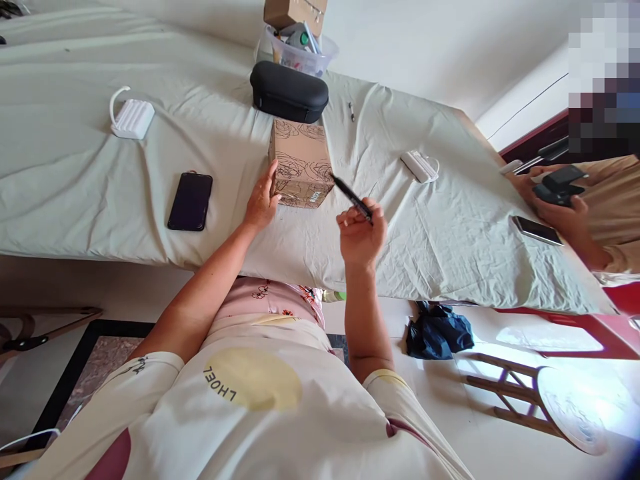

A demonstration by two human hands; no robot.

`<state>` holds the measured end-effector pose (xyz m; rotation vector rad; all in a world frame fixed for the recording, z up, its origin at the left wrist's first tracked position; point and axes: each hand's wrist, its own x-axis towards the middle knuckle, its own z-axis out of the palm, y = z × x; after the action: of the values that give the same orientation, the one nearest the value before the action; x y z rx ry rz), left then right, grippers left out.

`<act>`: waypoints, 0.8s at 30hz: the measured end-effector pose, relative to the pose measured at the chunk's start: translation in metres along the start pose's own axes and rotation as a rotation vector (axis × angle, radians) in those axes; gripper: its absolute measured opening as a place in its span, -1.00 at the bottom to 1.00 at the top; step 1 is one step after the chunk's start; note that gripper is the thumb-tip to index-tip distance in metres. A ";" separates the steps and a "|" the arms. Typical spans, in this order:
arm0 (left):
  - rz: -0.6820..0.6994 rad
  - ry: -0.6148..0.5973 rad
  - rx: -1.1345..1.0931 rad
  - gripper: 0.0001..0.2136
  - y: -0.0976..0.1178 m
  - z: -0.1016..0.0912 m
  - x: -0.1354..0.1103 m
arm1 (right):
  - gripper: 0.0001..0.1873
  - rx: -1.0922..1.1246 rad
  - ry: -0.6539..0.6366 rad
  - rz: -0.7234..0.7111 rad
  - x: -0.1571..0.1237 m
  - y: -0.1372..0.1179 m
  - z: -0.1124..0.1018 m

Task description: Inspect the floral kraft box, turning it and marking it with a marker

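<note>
A brown cardboard box (301, 153) with black scribbled loops drawn on its faces stands on the cloth-covered table. Against its left side rests my left hand (263, 200), thumb at the near face and fingers along the side, steadying it. My right hand (363, 233) is closed around a black marker pen (351, 195). The pen's tip points up and left and is at the box's right edge; I cannot tell whether it touches. Directly behind the box lies a black zip case (289, 91).
A dark phone (190, 201) and a white power bank (133, 119) lie to the left. On the right are another white power bank (420, 166), a small pen (351, 112) and a second phone (537, 231). Another person's hands (570, 207) hold a black device. A plastic tub (300, 59) stands behind.
</note>
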<state>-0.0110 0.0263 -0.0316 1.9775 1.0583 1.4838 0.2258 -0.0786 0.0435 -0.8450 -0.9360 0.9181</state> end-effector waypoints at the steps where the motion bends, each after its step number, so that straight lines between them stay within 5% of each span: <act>1: -0.007 0.000 0.001 -0.26 0.000 0.000 0.000 | -0.50 -0.087 0.015 -0.044 0.017 0.002 -0.006; 6: -0.042 0.001 0.021 -0.21 -0.001 -0.002 -0.002 | -0.44 -0.778 -0.014 -0.179 0.089 0.033 -0.028; 12: -0.128 0.022 0.125 -0.17 -0.006 -0.001 -0.004 | -0.51 -1.543 -0.113 -0.041 0.081 0.057 -0.030; 19: -0.110 0.122 0.243 -0.24 0.020 -0.013 -0.005 | -0.49 -1.705 -0.179 0.000 0.072 0.049 -0.024; 24: -0.127 0.282 0.416 -0.35 0.050 -0.085 -0.023 | -0.49 -1.701 -0.161 0.029 0.071 0.046 -0.021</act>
<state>-0.0787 -0.0300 0.0184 1.9490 1.6979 1.6039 0.2541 -0.0014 0.0150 -2.1880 -1.8245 -0.0254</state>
